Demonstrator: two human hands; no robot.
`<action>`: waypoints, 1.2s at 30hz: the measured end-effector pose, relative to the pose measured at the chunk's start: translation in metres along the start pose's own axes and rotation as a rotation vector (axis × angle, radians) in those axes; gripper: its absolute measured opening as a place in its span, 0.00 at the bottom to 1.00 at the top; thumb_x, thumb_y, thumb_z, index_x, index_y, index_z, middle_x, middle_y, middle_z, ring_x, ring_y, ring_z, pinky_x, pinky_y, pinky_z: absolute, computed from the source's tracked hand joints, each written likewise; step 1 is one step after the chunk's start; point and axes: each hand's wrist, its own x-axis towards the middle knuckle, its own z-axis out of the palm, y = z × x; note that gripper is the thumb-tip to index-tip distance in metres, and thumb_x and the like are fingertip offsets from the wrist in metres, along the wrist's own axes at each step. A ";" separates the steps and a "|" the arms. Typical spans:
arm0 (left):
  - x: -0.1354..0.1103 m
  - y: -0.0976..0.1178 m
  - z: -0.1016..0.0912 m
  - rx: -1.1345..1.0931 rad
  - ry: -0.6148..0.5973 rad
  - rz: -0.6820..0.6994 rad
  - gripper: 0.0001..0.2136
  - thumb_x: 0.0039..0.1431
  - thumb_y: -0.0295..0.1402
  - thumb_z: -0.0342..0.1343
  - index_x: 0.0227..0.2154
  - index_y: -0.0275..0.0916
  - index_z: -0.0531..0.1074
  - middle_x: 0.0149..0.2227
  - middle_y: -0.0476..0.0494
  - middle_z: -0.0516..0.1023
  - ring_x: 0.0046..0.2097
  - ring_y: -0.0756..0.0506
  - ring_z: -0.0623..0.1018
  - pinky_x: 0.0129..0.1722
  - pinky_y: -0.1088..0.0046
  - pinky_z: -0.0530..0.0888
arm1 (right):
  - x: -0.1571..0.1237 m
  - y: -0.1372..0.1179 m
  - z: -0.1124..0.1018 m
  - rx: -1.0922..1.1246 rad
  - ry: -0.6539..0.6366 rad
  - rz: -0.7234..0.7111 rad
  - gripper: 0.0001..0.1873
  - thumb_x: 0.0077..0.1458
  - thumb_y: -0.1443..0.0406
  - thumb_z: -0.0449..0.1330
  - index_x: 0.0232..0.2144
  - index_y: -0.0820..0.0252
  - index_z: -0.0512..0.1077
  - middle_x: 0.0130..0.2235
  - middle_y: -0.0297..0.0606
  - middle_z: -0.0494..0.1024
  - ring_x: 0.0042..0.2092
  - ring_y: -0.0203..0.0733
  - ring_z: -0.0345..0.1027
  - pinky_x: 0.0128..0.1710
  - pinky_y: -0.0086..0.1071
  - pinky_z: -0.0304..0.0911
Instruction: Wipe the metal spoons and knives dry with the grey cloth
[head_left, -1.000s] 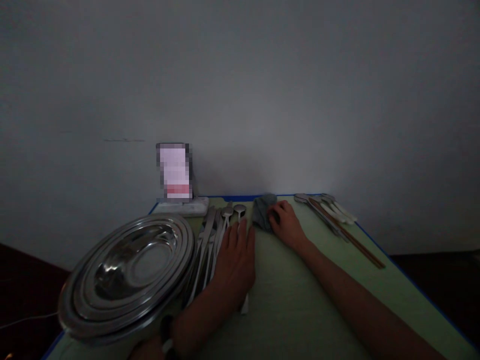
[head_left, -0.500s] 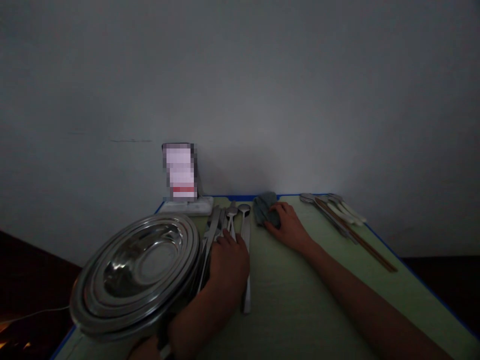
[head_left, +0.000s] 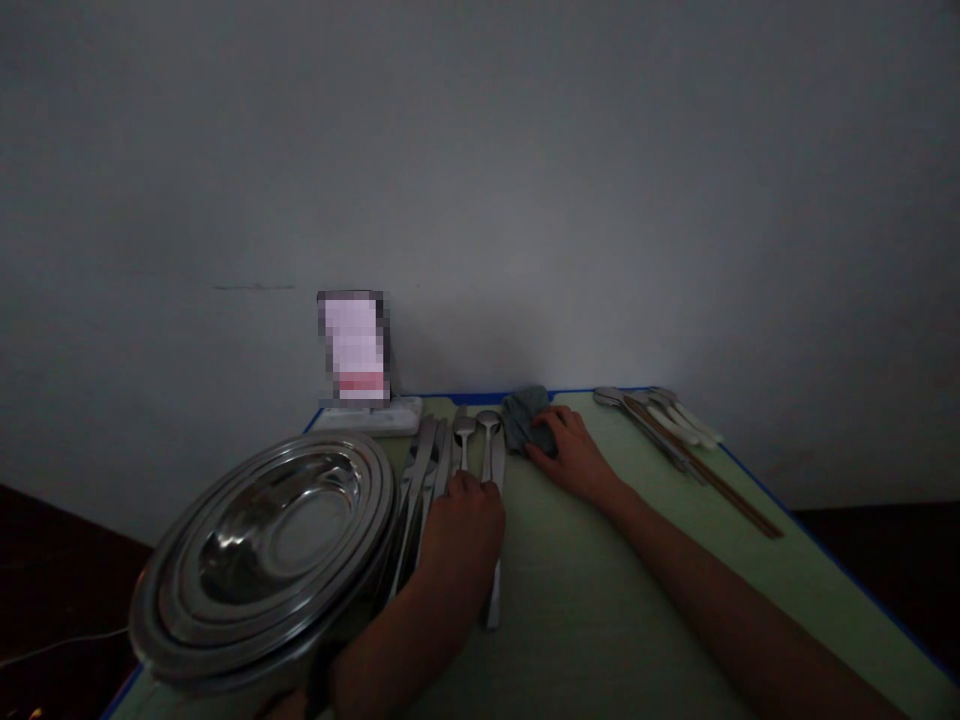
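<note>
My left hand [head_left: 466, 525] is curled over the handles of the metal cutlery, its fingers closed at a spoon [head_left: 465, 432]; the palm hides the grip itself. Just right of that spoon lie a second spoon [head_left: 489, 422] and a long flat-handled knife [head_left: 492, 590], both partly under the hand. Several table knives [head_left: 421, 460] lie side by side to its left. My right hand [head_left: 574, 452] rests on the table with thumb and fingers closed around the near right side of a crumpled grey-green cloth [head_left: 523, 418].
Nested steel bowls [head_left: 176, 610] stand at the left. Behind them a phone [head_left: 358, 345] leans upright on a white base [head_left: 367, 417]. At the right lie metal spoons [head_left: 609, 397], brown chopsticks [head_left: 731, 495] and white-handled forks [head_left: 679, 425]. A wall [head_left: 600, 200] rises behind the blue-edged table [head_left: 585, 600].
My left hand has drawn slightly back toward me and right, uncovering more of the spoons and knives. The right hand stays on the cloth. The view has shifted a little.
</note>
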 end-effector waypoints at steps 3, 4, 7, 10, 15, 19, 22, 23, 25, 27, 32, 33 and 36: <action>-0.001 0.005 0.006 0.045 0.012 -0.009 0.16 0.56 0.16 0.43 0.43 0.23 0.71 0.49 0.17 0.69 0.45 0.34 0.75 0.34 0.64 0.74 | -0.001 -0.001 -0.001 0.001 0.003 -0.005 0.13 0.50 0.62 0.56 0.39 0.60 0.66 0.45 0.46 0.65 0.48 0.49 0.58 0.50 0.43 0.57; -0.001 0.006 0.008 0.068 0.014 -0.010 0.17 0.55 0.16 0.42 0.45 0.21 0.70 0.51 0.15 0.67 0.46 0.33 0.74 0.34 0.65 0.74 | -0.001 -0.001 -0.001 -0.002 0.003 -0.004 0.14 0.50 0.62 0.57 0.39 0.60 0.66 0.45 0.46 0.65 0.48 0.49 0.58 0.50 0.43 0.57; 0.000 0.008 0.012 0.123 0.013 0.002 0.17 0.55 0.15 0.42 0.47 0.18 0.68 0.51 0.12 0.65 0.45 0.34 0.75 0.33 0.67 0.74 | 0.000 0.000 -0.001 -0.008 -0.004 -0.013 0.14 0.50 0.61 0.57 0.39 0.61 0.66 0.45 0.47 0.65 0.47 0.48 0.57 0.49 0.42 0.57; 0.001 0.007 0.012 0.148 0.008 0.028 0.17 0.55 0.15 0.43 0.46 0.19 0.69 0.49 0.14 0.68 0.45 0.34 0.75 0.33 0.67 0.74 | 0.000 -0.002 -0.002 -0.033 -0.022 -0.036 0.13 0.49 0.62 0.56 0.39 0.60 0.67 0.44 0.45 0.65 0.47 0.48 0.57 0.48 0.41 0.57; 0.002 0.006 0.012 0.155 0.036 0.046 0.15 0.56 0.18 0.44 0.43 0.23 0.73 0.47 0.19 0.72 0.47 0.33 0.73 0.32 0.66 0.74 | 0.003 -0.008 -0.007 -0.196 -0.130 -0.033 0.05 0.47 0.64 0.56 0.27 0.59 0.67 0.33 0.41 0.69 0.39 0.46 0.58 0.40 0.38 0.56; 0.004 0.007 0.011 0.090 0.060 0.039 0.13 0.60 0.27 0.47 0.38 0.26 0.75 0.40 0.24 0.76 0.44 0.33 0.74 0.30 0.65 0.73 | 0.004 -0.010 -0.013 -0.228 -0.232 -0.122 0.06 0.47 0.63 0.56 0.23 0.59 0.66 0.28 0.38 0.69 0.36 0.44 0.59 0.38 0.37 0.53; 0.006 0.006 0.008 0.067 0.061 0.028 0.13 0.60 0.28 0.47 0.35 0.27 0.76 0.36 0.26 0.77 0.38 0.36 0.75 0.28 0.66 0.73 | 0.003 -0.012 -0.017 -0.215 -0.294 -0.194 0.08 0.48 0.61 0.56 0.23 0.59 0.65 0.28 0.37 0.70 0.35 0.43 0.60 0.37 0.36 0.52; 0.006 0.005 0.007 0.068 0.058 0.032 0.13 0.60 0.26 0.47 0.34 0.27 0.77 0.35 0.27 0.77 0.37 0.36 0.75 0.28 0.66 0.72 | 0.002 -0.013 -0.017 -0.210 -0.309 -0.220 0.08 0.48 0.61 0.56 0.24 0.59 0.65 0.29 0.37 0.70 0.35 0.43 0.60 0.37 0.36 0.52; 0.006 0.004 0.005 0.071 0.050 0.051 0.12 0.59 0.23 0.47 0.33 0.30 0.77 0.34 0.29 0.77 0.38 0.36 0.75 0.28 0.66 0.72 | 0.001 -0.016 -0.017 -0.200 -0.322 -0.263 0.08 0.50 0.59 0.56 0.28 0.59 0.66 0.32 0.38 0.70 0.37 0.43 0.60 0.38 0.37 0.53; 0.004 0.003 0.005 0.071 0.072 0.063 0.12 0.57 0.21 0.48 0.33 0.32 0.77 0.36 0.32 0.76 0.40 0.36 0.74 0.28 0.66 0.73 | -0.001 -0.019 -0.015 -0.189 -0.314 -0.273 0.10 0.51 0.58 0.54 0.30 0.59 0.65 0.34 0.40 0.69 0.39 0.44 0.59 0.40 0.37 0.54; 0.004 0.005 0.016 0.063 0.138 0.022 0.13 0.56 0.21 0.45 0.36 0.31 0.75 0.39 0.32 0.73 0.38 0.37 0.75 0.26 0.67 0.74 | -0.004 -0.023 -0.007 -0.165 -0.266 -0.222 0.10 0.53 0.58 0.54 0.31 0.60 0.65 0.36 0.40 0.68 0.40 0.43 0.58 0.41 0.37 0.55; 0.005 0.005 0.019 0.055 0.134 0.006 0.13 0.56 0.21 0.44 0.37 0.30 0.74 0.38 0.32 0.73 0.36 0.38 0.76 0.26 0.67 0.74 | -0.004 -0.023 -0.006 -0.158 -0.252 -0.212 0.10 0.53 0.58 0.54 0.31 0.59 0.65 0.36 0.40 0.68 0.40 0.43 0.58 0.41 0.37 0.55; 0.008 0.005 0.024 0.016 0.112 -0.032 0.14 0.56 0.20 0.41 0.38 0.26 0.71 0.34 0.31 0.73 0.31 0.40 0.77 0.26 0.66 0.73 | -0.004 -0.024 -0.005 -0.145 -0.230 -0.186 0.09 0.52 0.59 0.55 0.30 0.59 0.64 0.36 0.40 0.68 0.40 0.43 0.58 0.41 0.37 0.55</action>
